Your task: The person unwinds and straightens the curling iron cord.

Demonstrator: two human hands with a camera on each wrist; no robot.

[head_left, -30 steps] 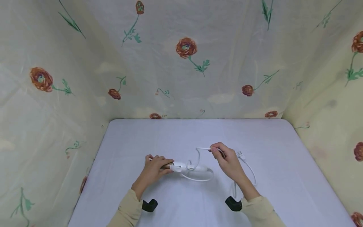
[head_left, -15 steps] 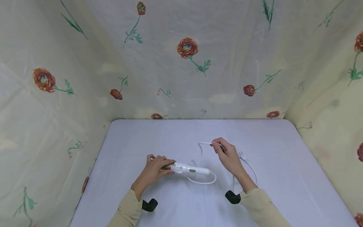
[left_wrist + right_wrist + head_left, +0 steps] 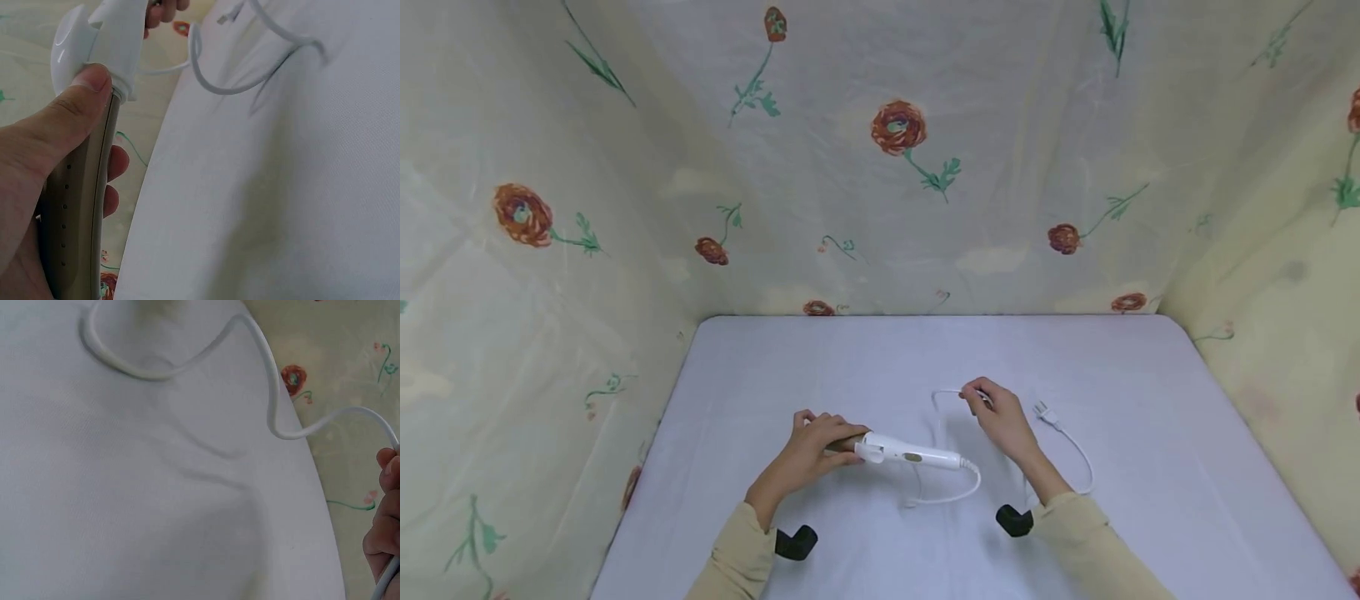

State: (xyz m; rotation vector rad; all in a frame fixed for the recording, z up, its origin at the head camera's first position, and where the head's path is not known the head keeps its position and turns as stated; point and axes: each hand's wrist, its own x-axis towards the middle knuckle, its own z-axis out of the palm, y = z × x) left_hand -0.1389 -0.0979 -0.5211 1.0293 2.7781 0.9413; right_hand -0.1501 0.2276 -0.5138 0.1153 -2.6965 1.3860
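A white curling iron [image 3: 928, 456] with a gold-brown barrel [image 3: 78, 206] is held above the table in the head view. My left hand [image 3: 818, 442] grips it by the barrel, its thumb against the base of the white handle [image 3: 119, 44]. The handle points right, and a white cord [image 3: 976, 481] loops from its end. To the right, my right hand [image 3: 1000, 419] holds a stretch of this cord between curled fingers. In the right wrist view the cord [image 3: 273, 381] runs in loose waves to that hand [image 3: 386, 519].
The cord's two-pin plug [image 3: 1045, 412] lies right of my right hand on the white-covered table [image 3: 775, 358]. Flower-printed cloth [image 3: 985, 167] hangs behind and along both sides. Dark wrist mounts [image 3: 796, 543] sit by both sleeves.
My right hand rises slightly, then lowers again, and the cord coil that lay over the handle comes off it. The handle now tilts down a little to the right. My left hand keeps its hold.
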